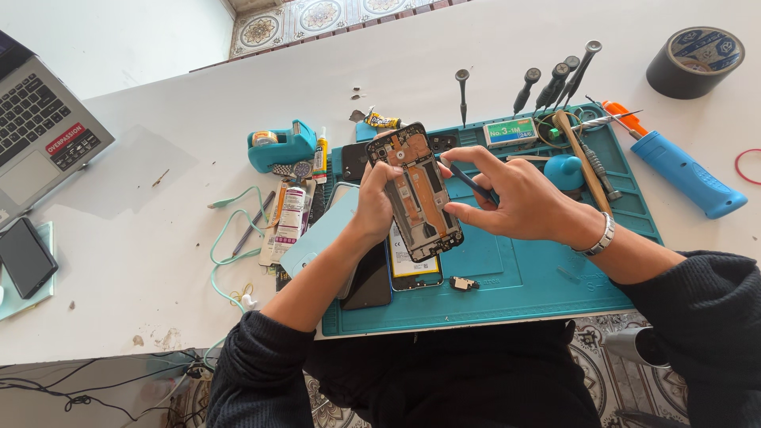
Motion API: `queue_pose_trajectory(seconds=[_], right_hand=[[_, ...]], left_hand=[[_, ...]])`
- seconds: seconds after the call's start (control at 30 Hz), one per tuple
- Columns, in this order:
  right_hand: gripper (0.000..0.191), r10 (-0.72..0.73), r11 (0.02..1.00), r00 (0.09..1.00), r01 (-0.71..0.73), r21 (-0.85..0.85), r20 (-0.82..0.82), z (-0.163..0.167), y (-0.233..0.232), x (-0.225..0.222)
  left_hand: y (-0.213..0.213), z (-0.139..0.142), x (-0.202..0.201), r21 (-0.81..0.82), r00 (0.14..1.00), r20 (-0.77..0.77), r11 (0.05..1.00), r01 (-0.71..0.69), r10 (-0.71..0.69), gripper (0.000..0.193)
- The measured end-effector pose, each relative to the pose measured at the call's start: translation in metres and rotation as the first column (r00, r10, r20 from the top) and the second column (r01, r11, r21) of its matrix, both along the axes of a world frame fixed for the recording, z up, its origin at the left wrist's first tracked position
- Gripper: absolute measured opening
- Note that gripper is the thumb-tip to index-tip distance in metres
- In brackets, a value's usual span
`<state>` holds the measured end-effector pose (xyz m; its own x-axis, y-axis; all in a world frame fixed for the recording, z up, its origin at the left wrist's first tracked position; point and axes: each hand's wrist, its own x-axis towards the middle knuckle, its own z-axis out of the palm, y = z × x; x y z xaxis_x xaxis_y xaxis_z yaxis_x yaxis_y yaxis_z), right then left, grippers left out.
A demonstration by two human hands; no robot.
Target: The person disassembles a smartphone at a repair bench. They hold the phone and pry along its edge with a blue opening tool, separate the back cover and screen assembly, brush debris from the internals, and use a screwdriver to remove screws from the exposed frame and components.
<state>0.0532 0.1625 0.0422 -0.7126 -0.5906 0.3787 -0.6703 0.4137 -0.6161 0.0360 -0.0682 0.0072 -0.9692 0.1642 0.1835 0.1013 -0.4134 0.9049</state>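
Observation:
My left hand (372,198) grips an opened phone frame (416,190) by its left edge, holding it tilted above the teal work mat (523,277) with its inner parts facing up. My right hand (511,194) pinches a thin dark blue pry tool (469,181), and the tool's tip rests on the frame's upper right edge. Under the frame lie a phone with a yellow-labelled battery (414,265), a dark screen panel (369,281) and a light blue back cover (321,238). A small black loose part (464,283) sits on the mat just below my hands.
Several screwdrivers (555,83) stand at the mat's back edge beside a wooden-handled tool (585,158). A blue-handled tool (686,174) and black tape roll (696,62) lie right. A teal tape dispenser (281,147), glue tubes (292,218), mint cable (226,238), laptop (40,127) and black phone (25,257) lie left.

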Motion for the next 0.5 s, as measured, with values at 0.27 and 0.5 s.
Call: queue_pose_trajectory(seconds=[0.27, 0.5], right_hand=[[0.022, -0.005, 0.996, 0.999, 0.002, -0.084, -0.037, -0.004, 0.005, -0.002], [0.014, -0.114, 0.943, 0.951, 0.013, -0.333, -0.287, -0.010, 0.006, -0.007]], left_hand=[[0.000, 0.010, 0.005, -0.054, 0.999, 0.039, 0.998, 0.013, -0.011, 0.042], [-0.001, 0.010, 0.003, -0.134, 0.974, -0.057, 0.968, 0.212, -0.221, 0.044]])
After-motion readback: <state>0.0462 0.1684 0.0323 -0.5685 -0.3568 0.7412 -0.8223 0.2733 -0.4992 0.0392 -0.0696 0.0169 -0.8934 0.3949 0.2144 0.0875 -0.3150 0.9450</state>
